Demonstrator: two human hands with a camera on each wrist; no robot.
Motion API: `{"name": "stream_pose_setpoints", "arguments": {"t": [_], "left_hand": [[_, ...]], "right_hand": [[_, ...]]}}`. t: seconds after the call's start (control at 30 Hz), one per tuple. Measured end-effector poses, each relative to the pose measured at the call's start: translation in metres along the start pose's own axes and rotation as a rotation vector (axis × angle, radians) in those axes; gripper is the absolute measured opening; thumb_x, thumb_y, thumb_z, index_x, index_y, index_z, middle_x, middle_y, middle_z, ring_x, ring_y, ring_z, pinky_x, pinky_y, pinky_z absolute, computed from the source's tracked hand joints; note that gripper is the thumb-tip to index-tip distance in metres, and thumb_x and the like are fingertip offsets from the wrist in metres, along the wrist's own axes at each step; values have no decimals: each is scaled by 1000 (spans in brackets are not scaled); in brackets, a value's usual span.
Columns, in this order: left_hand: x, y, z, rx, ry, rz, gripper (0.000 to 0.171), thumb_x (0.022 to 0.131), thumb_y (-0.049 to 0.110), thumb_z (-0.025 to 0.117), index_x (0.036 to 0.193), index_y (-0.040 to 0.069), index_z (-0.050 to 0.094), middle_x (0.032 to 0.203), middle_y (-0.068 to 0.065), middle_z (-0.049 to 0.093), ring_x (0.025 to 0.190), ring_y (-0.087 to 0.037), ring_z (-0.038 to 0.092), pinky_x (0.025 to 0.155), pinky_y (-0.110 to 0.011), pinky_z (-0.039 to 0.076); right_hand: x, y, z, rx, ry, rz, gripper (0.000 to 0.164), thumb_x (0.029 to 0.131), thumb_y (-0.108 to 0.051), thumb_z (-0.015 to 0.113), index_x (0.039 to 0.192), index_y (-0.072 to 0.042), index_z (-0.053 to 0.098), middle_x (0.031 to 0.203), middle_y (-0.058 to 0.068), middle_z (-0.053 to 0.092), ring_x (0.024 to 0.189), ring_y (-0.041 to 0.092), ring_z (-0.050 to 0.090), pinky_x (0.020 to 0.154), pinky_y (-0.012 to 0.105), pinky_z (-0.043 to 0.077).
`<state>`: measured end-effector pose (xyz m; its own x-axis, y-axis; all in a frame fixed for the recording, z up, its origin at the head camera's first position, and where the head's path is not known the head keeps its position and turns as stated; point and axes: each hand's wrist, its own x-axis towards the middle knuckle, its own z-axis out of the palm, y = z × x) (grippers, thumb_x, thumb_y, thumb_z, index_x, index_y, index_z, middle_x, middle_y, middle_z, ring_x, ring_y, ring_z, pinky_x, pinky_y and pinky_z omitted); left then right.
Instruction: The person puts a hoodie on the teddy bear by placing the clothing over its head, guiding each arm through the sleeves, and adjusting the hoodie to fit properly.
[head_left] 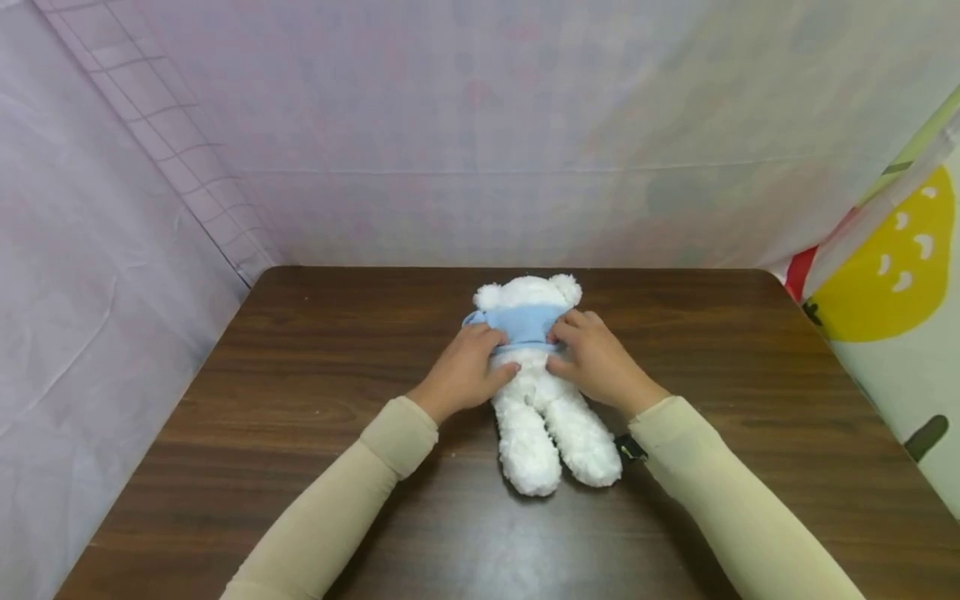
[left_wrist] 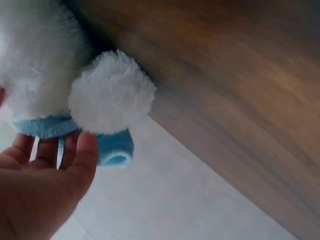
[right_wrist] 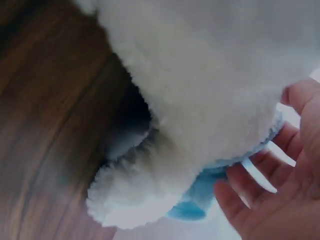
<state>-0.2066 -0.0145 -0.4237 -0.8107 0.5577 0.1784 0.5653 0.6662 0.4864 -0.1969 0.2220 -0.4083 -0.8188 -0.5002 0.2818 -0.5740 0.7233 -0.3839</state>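
Observation:
A white plush teddy bear (head_left: pixel 528 387) in a light blue shirt (head_left: pixel 525 323) lies on a brown wooden table, its head toward the far edge and its legs toward me. At the left side of its waist, the left hand (head_left: pixel 468 371) holds the shirt's hem with curled fingers, thumb on the white fur. Opposite it, the right hand (head_left: pixel 596 358) has its fingers curled on the hem, its thumb lower on the fur. The left wrist view shows fingertips at the blue hem (left_wrist: pixel 45 126) beside a fluffy white paw (left_wrist: pixel 112 92). The bear's face is not visible.
The wooden table (head_left: pixel 315 367) has rounded far corners. Behind it hangs a pale curtain (head_left: pixel 480 150), with another white cloth (head_left: pixel 90 292) at the left. At the right is a panel with a yellow print (head_left: pixel 892 267). A small dark tag (head_left: pixel 630 447) lies by the right sleeve.

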Motion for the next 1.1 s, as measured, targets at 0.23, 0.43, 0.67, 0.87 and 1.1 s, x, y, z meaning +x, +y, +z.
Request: {"name": "stream_pose_setpoints", "arguments": {"t": [0.23, 0.43, 0.67, 0.87, 1.1], "left_hand": [[-4, 4, -2, 4, -87, -22, 71, 87, 44, 74, 142, 7, 47, 137, -9, 46, 126, -25, 46, 104, -39, 41], [-1, 5, 5, 116, 43, 82, 28, 86, 26, 78, 99, 11, 59, 99, 0, 56, 95, -18, 53, 84, -32, 46], [0, 13, 6, 231, 175, 109, 35, 85, 15, 75, 70, 16, 43, 70, 3, 47, 65, -16, 46, 60, -31, 41], [-1, 14, 11, 268, 243, 66, 45, 87, 20, 74, 61, 19, 37, 55, 5, 35, 51, -10, 34, 47, -26, 35], [-7, 1, 2, 139, -19, 129, 27, 93, 28, 71, 71, 19, 59, 69, 8, 47, 62, -6, 43, 60, -24, 40]], "right_hand": [[-10, 0, -12, 52, -102, -16, 43, 84, -14, 76, 121, -2, 56, 132, 17, 53, 122, 34, 50, 101, 50, 41], [-7, -2, 1, -82, 29, -75, 25, 77, -9, 76, 84, -10, 53, 92, 5, 52, 93, 26, 51, 80, 39, 43], [-11, -5, 1, -240, 94, -47, 42, 81, -16, 83, 71, -15, 42, 63, -3, 39, 61, 17, 39, 55, 34, 36], [-12, 3, 10, -329, 123, -44, 49, 81, -19, 83, 64, -18, 36, 56, -5, 28, 51, 13, 29, 45, 32, 31], [-17, 10, -1, -84, -115, 13, 46, 87, -29, 77, 58, -20, 42, 54, -11, 28, 49, 6, 27, 48, 27, 29]]}}
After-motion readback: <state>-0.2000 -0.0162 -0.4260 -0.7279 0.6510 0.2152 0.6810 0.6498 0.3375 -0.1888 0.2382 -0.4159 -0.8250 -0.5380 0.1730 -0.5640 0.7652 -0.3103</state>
